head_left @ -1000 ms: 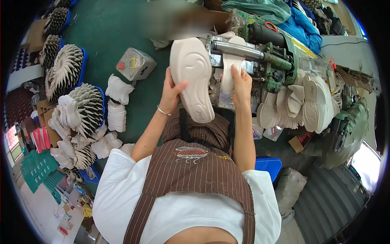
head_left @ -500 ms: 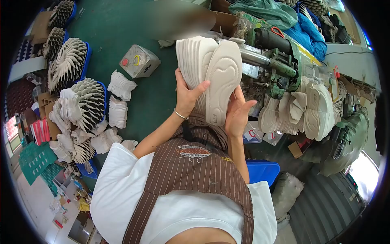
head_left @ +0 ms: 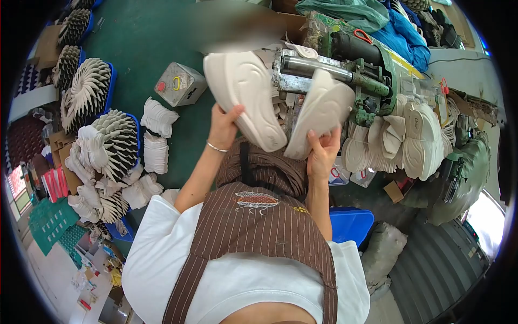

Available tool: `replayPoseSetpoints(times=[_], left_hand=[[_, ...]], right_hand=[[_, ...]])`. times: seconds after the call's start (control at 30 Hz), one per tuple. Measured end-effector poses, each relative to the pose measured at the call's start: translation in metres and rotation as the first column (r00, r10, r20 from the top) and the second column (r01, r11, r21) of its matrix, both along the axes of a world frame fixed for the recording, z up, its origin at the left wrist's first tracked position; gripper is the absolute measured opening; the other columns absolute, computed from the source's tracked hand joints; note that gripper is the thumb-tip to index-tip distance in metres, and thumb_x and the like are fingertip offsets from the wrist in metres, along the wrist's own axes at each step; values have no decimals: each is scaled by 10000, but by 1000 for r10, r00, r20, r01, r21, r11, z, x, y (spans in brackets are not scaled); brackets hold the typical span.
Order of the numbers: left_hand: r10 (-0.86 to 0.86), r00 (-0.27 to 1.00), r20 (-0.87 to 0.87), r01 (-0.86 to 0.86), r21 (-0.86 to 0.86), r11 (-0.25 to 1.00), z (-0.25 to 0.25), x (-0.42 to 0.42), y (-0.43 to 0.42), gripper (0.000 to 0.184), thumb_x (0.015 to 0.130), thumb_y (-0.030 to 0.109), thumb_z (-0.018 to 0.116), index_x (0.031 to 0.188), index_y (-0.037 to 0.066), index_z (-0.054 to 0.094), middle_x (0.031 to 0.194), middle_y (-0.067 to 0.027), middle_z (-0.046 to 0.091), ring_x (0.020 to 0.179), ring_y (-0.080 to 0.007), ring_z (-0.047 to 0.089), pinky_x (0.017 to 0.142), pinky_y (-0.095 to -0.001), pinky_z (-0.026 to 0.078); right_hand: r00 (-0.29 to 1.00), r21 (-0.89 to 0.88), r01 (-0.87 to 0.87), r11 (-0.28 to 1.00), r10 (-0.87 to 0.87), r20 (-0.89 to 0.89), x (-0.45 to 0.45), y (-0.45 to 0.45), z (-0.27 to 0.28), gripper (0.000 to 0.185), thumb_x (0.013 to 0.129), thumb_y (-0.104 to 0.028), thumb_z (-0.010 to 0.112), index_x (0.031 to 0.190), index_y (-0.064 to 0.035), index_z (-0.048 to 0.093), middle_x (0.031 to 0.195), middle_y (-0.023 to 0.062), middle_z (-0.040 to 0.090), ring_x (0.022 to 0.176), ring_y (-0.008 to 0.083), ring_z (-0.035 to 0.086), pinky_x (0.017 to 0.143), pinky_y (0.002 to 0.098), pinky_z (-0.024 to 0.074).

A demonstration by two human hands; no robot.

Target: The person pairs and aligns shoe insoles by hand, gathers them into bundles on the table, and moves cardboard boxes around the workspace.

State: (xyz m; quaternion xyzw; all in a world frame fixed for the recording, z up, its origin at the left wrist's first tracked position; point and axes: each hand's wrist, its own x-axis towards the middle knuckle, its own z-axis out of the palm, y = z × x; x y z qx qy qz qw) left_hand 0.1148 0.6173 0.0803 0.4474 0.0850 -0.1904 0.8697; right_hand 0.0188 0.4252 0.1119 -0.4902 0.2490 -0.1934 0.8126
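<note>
A stack of off-white insoles (head_left: 240, 92) is gripped in my left hand (head_left: 224, 125), thumb on the top face and fingers behind. My right hand (head_left: 324, 152) pinches the heel end of a second group of insoles (head_left: 322, 110), tilted away to the right. A gap separates the two groups above my lap. Behind them stands a green machine with a metal cylinder (head_left: 318, 68); a loose insole (head_left: 303, 51) lies on it. How many insoles each hand holds is hidden.
Insole stacks (head_left: 421, 140) stand right of the machine. On the left are a square metal can (head_left: 181, 85), bundled insoles (head_left: 156, 153) and blue crates (head_left: 138, 141) of fanned insoles. A blue bin (head_left: 350, 224) sits by my right elbow. Red-handled scissors (head_left: 362, 35) rest atop the machine.
The single stack has split in two. My left hand has shifted left with its insoles, while my right hand has closed on the others and drawn them right, uncovering the machine's cylinder.
</note>
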Motion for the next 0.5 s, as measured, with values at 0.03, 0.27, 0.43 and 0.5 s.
replayPoseSetpoints(times=[0.03, 0.27, 0.43, 0.5], left_hand=[[35, 999, -29, -36, -13, 999, -3, 5, 10, 526, 765, 165, 693, 1168, -88, 468, 1114, -137, 574, 997, -213, 571, 894, -328, 448], [-159, 981, -108, 137, -183, 973, -16, 19, 55, 923, 725, 561, 645, 1350, -21, 294, 1290, -228, 444, 1092, -260, 529, 958, -389, 433], [-216, 975, 48, 220, -298, 929, 16, 12, 16, 960, 699, 588, 643, 1382, 34, 257, 1309, -233, 410, 1042, -281, 529, 931, -425, 443], [-243, 970, 17, 213, -544, 812, 5, 4, 12, 924, 721, 460, 684, 1376, -6, 230, 1327, -250, 381, 1160, -335, 479, 925, -404, 466]], right_hand=[[998, -29, 1, 1000, -2, -56, -14, -5, -16, 482, 757, 101, 601, 1207, -11, 468, 1060, 90, 595, 969, 163, 562, 865, 286, 433], [927, -244, -222, 944, 127, -352, 21, -39, -83, 272, 809, -42, 638, 1061, 13, 554, 886, 36, 621, 800, 105, 553, 726, 248, 436], [972, -68, -148, 987, 132, -192, 29, -26, -40, 313, 845, -72, 610, 1131, 24, 527, 942, 47, 630, 857, 115, 576, 779, 258, 450], [969, 24, -125, 992, 127, -210, 11, -13, -62, 321, 855, -51, 585, 1156, 33, 513, 986, 62, 632, 906, 128, 592, 828, 264, 454]])
